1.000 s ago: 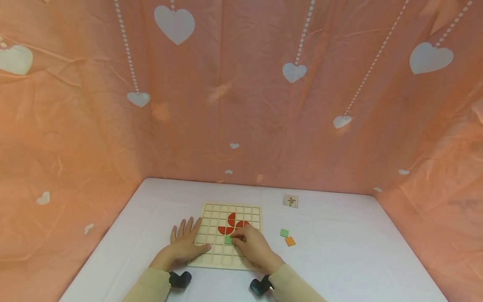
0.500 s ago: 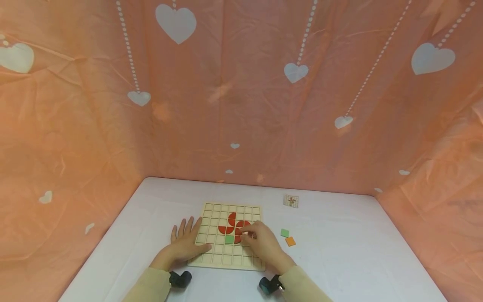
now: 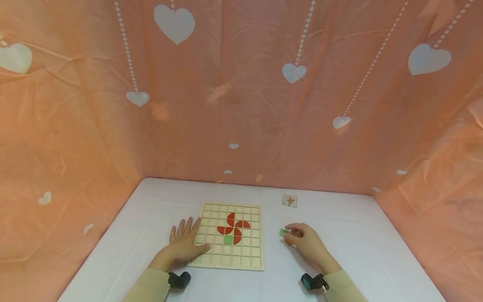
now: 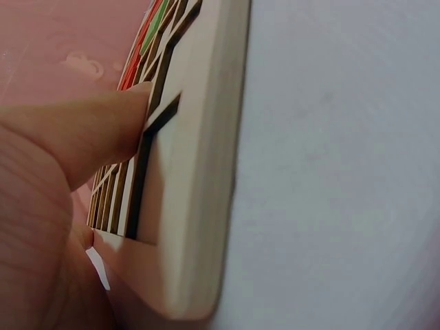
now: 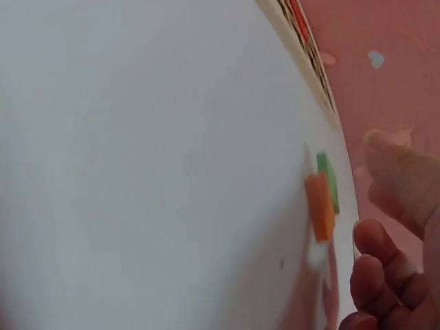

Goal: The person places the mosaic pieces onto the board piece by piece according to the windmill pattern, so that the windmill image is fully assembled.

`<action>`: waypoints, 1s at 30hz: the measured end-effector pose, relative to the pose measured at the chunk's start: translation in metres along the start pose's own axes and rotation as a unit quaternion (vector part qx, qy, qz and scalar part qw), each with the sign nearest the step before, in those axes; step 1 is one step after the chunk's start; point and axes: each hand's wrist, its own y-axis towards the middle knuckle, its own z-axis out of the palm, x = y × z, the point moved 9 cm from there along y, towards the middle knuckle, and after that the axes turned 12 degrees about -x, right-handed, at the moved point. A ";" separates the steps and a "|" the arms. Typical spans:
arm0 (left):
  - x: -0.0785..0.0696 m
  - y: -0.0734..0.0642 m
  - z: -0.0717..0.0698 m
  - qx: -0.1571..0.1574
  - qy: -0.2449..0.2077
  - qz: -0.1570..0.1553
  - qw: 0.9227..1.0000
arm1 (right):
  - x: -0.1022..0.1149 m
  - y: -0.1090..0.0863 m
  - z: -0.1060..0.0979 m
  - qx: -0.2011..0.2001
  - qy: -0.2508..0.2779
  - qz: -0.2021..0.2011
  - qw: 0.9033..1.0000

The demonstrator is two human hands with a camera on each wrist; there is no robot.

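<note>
My left hand (image 3: 185,244) rests with spread fingers on the left side of a wooden grid board (image 3: 250,251); its thumb (image 4: 120,124) lies over the squares. Red rounded tiles form a pinwheel (image 3: 237,235) in the board's middle, with a green square tile (image 3: 228,239) set against it. Right of the board, my right hand (image 3: 311,241) hovers over two loose tiles, bent fingers and thumb apart, nothing between them. One loose tile is green (image 3: 282,231); the orange one (image 5: 320,206) is mostly covered by the hand in the head view.
A small printed card (image 3: 290,201) with a pinwheel pattern lies at the back, right of the board. White cloth (image 3: 339,222) covers the table. An orange curtain with hearts (image 3: 256,105) stands behind it and at both sides.
My right hand has let go at the board, leaving the last red tile in the pinwheel, and moved right to the loose tiles. The left hand has stayed in place.
</note>
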 end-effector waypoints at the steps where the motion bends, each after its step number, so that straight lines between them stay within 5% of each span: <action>1: 0.000 0.000 0.000 0.000 0.000 0.000 1.000 | -0.002 0.000 -0.002 0.000 -0.003 0.001 1.000; 30: 0.000 -0.001 0.000 -0.003 0.007 0.002 1.000 | -0.022 -0.003 -0.001 0.011 -0.033 0.008 0.999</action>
